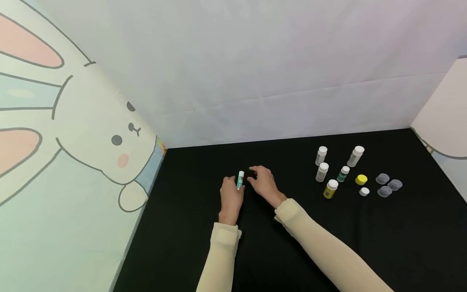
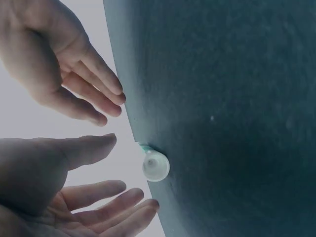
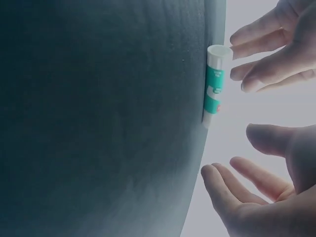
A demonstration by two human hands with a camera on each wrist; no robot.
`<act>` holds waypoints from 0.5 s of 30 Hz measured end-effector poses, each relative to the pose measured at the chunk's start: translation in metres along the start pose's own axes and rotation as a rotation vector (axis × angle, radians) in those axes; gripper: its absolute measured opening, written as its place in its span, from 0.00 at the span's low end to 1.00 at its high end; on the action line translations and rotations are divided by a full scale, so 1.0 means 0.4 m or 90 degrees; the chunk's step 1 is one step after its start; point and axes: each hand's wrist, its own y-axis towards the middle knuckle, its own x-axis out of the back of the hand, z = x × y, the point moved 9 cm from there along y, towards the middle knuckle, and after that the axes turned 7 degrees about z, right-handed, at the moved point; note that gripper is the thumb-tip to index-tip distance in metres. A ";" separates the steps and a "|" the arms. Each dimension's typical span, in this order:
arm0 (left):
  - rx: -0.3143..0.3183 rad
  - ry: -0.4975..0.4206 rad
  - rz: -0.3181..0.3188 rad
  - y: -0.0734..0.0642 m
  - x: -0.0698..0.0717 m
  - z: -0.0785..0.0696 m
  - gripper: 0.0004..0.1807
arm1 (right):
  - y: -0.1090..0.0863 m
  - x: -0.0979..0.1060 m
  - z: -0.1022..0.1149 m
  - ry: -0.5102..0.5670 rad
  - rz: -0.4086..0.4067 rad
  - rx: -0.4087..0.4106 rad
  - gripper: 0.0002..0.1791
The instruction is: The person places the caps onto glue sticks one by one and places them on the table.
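On the black table (image 1: 189, 190) is a glue stick (image 1: 240, 179) with a green label and white ends. My left hand (image 1: 231, 198) is closest to it, thumb and fingers spread around its near end in the head view. The left wrist view shows the round white end of the glue stick just past my left fingertips, with a gap between thumb and fingers. Facing it from the right is my right hand (image 1: 265, 183), fingers relaxed and apart, holding nothing. In the right wrist view the whole label side of the glue stick (image 3: 215, 89) shows.
To the right stand several white-capped bottles (image 1: 321, 172), including a yellow one (image 1: 330, 189) and a small green one (image 1: 343, 173). Beside them are a yellow cap (image 1: 361, 179), a white cap (image 1: 364, 192) and three clear small cups (image 1: 384, 191). A pale wall rises behind the table.
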 end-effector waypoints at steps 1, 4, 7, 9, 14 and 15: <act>-0.001 -0.003 -0.004 -0.004 0.001 -0.002 0.25 | -0.007 0.003 -0.002 -0.002 0.000 0.000 0.23; -0.011 -0.013 -0.012 -0.013 0.002 -0.011 0.26 | -0.026 0.015 -0.008 0.000 -0.007 0.003 0.23; -0.028 -0.010 -0.023 -0.020 0.007 -0.025 0.26 | -0.044 0.035 -0.008 0.007 -0.024 0.011 0.23; -0.036 -0.005 -0.029 -0.023 0.009 -0.033 0.26 | -0.054 0.048 -0.007 0.009 -0.034 0.017 0.23; -0.035 -0.014 -0.033 -0.034 0.007 -0.046 0.26 | -0.081 0.070 -0.008 0.004 -0.040 0.020 0.23; -0.036 -0.019 -0.035 -0.037 0.006 -0.050 0.26 | -0.086 0.072 -0.010 0.004 -0.040 0.017 0.23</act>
